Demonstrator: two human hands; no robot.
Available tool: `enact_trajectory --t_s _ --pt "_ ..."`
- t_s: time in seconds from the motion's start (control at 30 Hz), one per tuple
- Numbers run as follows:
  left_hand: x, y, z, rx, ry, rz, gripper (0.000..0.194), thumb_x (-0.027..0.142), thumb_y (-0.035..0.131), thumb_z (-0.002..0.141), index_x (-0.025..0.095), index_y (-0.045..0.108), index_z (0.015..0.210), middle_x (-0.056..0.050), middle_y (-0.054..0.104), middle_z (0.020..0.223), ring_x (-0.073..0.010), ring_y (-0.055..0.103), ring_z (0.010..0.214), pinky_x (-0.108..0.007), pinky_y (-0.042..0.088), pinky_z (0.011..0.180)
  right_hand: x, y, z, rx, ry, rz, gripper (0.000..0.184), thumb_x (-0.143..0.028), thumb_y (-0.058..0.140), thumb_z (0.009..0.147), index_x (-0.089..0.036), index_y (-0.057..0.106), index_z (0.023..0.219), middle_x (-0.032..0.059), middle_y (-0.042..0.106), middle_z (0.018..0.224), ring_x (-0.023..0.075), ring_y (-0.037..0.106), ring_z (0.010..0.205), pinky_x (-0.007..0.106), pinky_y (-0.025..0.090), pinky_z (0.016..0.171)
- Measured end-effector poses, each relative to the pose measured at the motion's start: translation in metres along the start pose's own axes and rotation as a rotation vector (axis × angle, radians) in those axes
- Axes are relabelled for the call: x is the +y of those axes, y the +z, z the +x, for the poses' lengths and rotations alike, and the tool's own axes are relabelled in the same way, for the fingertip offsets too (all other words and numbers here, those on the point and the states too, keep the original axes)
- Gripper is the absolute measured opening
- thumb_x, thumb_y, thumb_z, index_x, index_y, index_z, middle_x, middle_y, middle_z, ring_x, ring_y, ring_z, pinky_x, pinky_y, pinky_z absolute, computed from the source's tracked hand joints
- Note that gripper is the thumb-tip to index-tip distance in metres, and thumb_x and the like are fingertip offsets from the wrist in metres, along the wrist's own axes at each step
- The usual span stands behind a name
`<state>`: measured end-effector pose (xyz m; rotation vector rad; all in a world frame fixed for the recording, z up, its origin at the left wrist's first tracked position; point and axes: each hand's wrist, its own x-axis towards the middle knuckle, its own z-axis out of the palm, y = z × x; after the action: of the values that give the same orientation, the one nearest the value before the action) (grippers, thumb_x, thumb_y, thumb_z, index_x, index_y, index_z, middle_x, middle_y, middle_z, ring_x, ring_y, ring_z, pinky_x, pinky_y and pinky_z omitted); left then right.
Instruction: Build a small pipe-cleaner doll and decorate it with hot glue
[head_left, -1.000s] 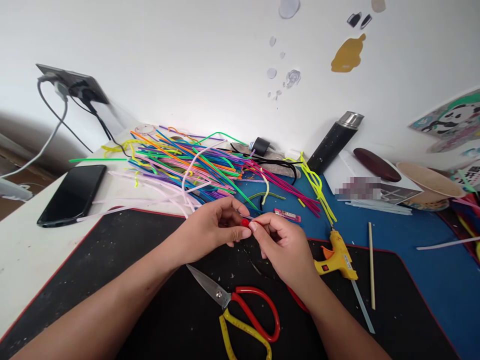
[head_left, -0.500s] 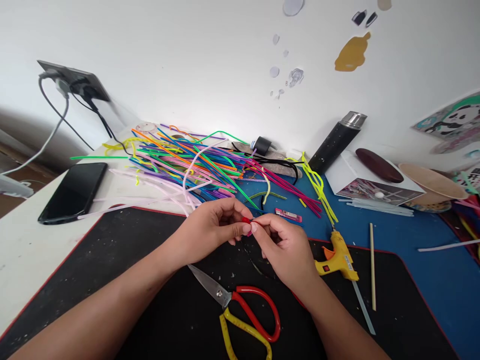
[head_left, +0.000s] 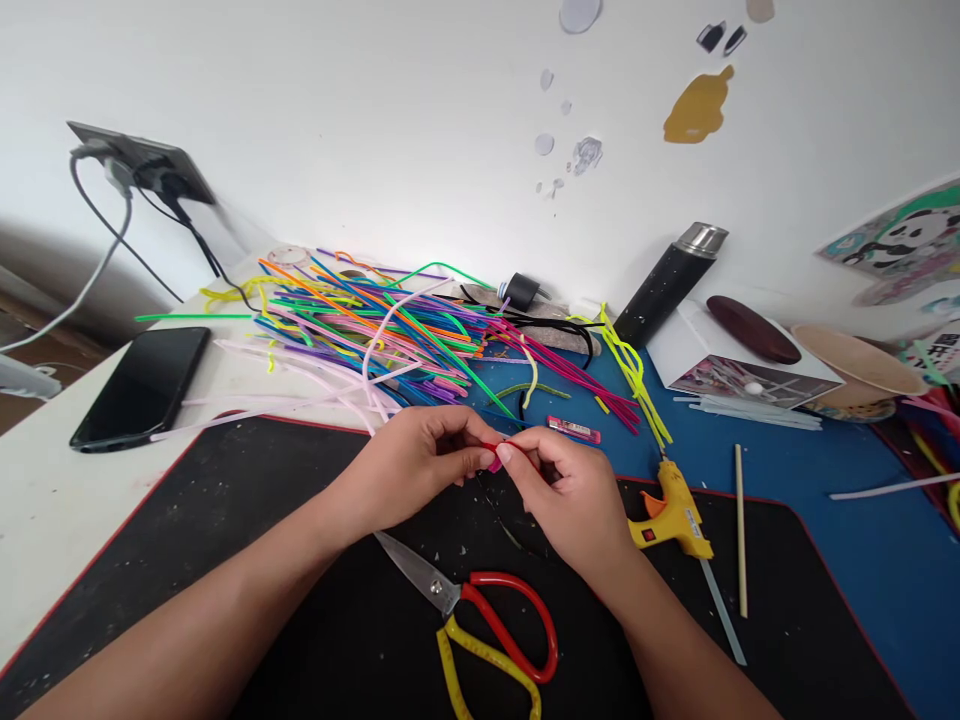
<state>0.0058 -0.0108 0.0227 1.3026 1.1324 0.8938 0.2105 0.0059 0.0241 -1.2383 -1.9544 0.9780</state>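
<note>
Fingertips of my left hand (head_left: 416, 460) and my right hand (head_left: 566, 490) meet above the black mat. Pinched between them is a small red and magenta pipe cleaner piece (head_left: 494, 458), mostly covered by the fingers. Both hands are closed on it. Below the hands lie scissors (head_left: 448, 598) with one red and one yellow handle, their blades pointing up and left. A yellow hot glue gun (head_left: 679, 515) rests beside my right forearm, a glue stick poking out of its back. Beyond the hands spreads a pile of colourful pipe cleaners (head_left: 375, 325).
A black phone (head_left: 142, 390) lies at the left. Behind stand a dark thermos (head_left: 671, 285), a tissue box (head_left: 739, 350) and a bowl (head_left: 859, 365). A wooden stick (head_left: 741, 530) lies right of the glue gun. A pink packet (head_left: 574, 430) sits on the blue surface.
The piece has turned slightly between the fingertips, so a magenta part shows below the red. Both hands stay nearly in place, still pinching. The view shifts a little.
</note>
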Motion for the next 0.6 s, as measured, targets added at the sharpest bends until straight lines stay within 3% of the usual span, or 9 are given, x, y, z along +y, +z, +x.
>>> enact_trajectory --t_s 0.17,0.3,0.47,0.6 --pt "-0.0006 0.0021 0.0006 -0.004 0.016 0.002 0.015 0.031 0.074 0.091 0.018 0.077 0.099 -0.001 0.074 0.084 -0.0141 0.063 0.071 -0.027 0.051 0.068 0.0005 0.0001 0.0006 -0.009 0.042 0.046 0.028 -0.041 0.063 0.100 -0.022 0.073 0.082 -0.0044 0.055 0.052 0.0140 0.053 0.048 0.027 0.040 0.050" --pt "-0.0018 0.0033 0.0018 0.032 0.016 -0.080 0.031 0.030 0.078 0.088 0.018 0.069 0.115 0.002 0.070 0.079 -0.0136 0.063 0.067 -0.027 0.052 0.066 0.0007 0.0012 0.0004 -0.008 0.030 0.060 0.028 -0.040 0.062 0.101 -0.021 0.073 0.083 -0.0049 0.054 0.052 0.0134 0.053 0.047 0.027 0.040 0.050" --pt "-0.0012 0.0006 0.0044 0.031 -0.028 -0.158 0.032 0.041 0.086 0.083 0.017 0.067 0.093 0.002 0.068 0.075 -0.0125 0.062 0.064 -0.027 0.052 0.064 0.0014 0.0015 0.0009 -0.004 0.028 0.069 0.028 -0.040 0.062 0.101 -0.021 0.072 0.083 -0.0047 0.054 0.053 0.0132 0.053 0.048 0.027 0.040 0.050" --pt "-0.0019 -0.0007 0.0046 0.026 -0.020 -0.143 0.030 0.042 0.085 0.084 0.017 0.070 0.091 0.002 0.069 0.076 -0.0119 0.061 0.064 -0.026 0.052 0.064 0.0011 0.0010 0.0011 -0.006 0.033 0.079 0.027 -0.040 0.062 0.101 -0.021 0.072 0.084 -0.0044 0.055 0.054 0.0133 0.053 0.048 0.026 0.040 0.049"
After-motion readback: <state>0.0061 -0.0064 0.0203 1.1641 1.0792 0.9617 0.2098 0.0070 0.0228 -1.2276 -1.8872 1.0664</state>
